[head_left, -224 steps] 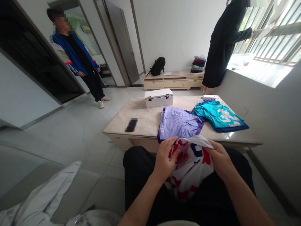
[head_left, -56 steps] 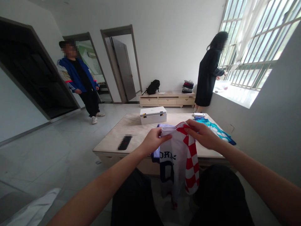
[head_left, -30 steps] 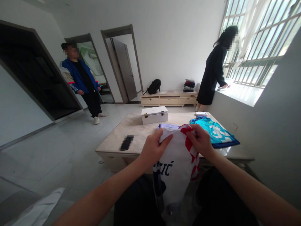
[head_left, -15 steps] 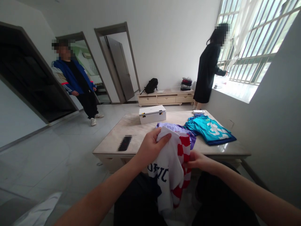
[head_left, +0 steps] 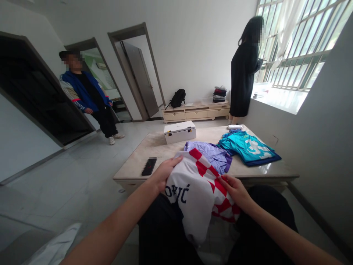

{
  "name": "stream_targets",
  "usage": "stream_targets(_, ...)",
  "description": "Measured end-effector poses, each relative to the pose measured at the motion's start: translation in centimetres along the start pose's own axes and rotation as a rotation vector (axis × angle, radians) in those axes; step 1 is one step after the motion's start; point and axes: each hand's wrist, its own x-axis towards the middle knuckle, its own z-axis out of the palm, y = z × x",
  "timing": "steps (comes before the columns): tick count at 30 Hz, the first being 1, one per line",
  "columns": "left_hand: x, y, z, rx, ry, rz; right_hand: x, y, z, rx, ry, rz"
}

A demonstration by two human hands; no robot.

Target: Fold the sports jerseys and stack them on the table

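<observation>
Spread wider than half a second earlier, the white jersey [head_left: 190,187] now shows its red-and-white checks as a diagonal band, and the right hand [head_left: 238,193] sits farther along that band. At the upper right, a person in a dark coat [head_left: 242,79] stands straighter, with the forearm raised.

Jersey position: lower centre of the frame, held above the wearer's dark trousers [head_left: 162,228], with dark lettering facing up and its lower folds hanging between the knees. Left hand [head_left: 163,173]: grasping the upper left edge of the jersey, thumb on top; the remaining fingers are largely hidden by cloth. Right hand: thumb and fingertips pinching the checkered part.

Beyond the jersey, at centre, a low table [head_left: 135,163] carries a lavender garment [head_left: 209,152], partly covered from view by the jersey. Right of it lies a teal garment [head_left: 249,147] with white markings, on top of dark blue cloth. A white box [head_left: 180,133] rests toward the table's far edge; a black phone [head_left: 149,166] lies near the front left corner.

At upper centre, a cabinet [head_left: 197,113] bears a black backpack [head_left: 178,98] and a stack of folded clothes [head_left: 219,94]. At upper left stands a person in a blue jacket [head_left: 85,90].
</observation>
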Motion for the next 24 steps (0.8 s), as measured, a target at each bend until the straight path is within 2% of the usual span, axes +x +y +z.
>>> stream_targets(2,1.1,-1.3,-1.6,0.003,0.049,-0.084,-0.2,-2.1,-1.2,0.046,-0.048,0.091)
stream_targets(4,1.4,-2.6,-2.7,0.024,0.039,-0.11,-0.8,-4.3,-2.2,0.13,-0.1,0.199)
stream_targets(9,-1.0,-5.1,-3.4,0.182,-0.114,-0.014,-3.7,-7.2,-3.5,0.26,-0.189,0.412)
stream_targets(12,-1.6,-5.1,-3.7,0.278,-0.17,0.011,-3.7,-8.3,-3.9,0.234,-0.199,0.501)
stream_targets(14,-0.5,-3.7,-3.6,0.312,-0.137,0.041,-1.4,-10.0,-4.4,0.159,-0.166,0.488)
stream_targets(16,1.7,-0.4,-3.1,0.343,-0.05,0.106,2.9,-12.9,-4.8,0.02,-0.112,0.399)
stream_targets(18,4.3,5.2,-2.1,0.356,0.056,0.221,8.5,-17.5,-5.1,-0.173,-0.055,0.182)
stream_targets(20,6.3,12.8,-0.6,0.312,0.159,0.449,13.9,-23.6,-5.3,-0.376,0.065,-0.105)
stream_targets(22,6.9,21.2,1.3,0.281,0.153,0.632,18.1,-30.6,-5.6,-0.592,0.191,-0.383)
stream_targets(23,6.6,25.2,2.2,0.29,0.129,0.816,19.5,-34.2,-5.8,-0.696,0.259,-0.505)
stream_targets(24,5.9,28.9,3.2,0.326,0.108,0.991,20.5,-37.5,-6.1,-0.716,0.288,-0.564)
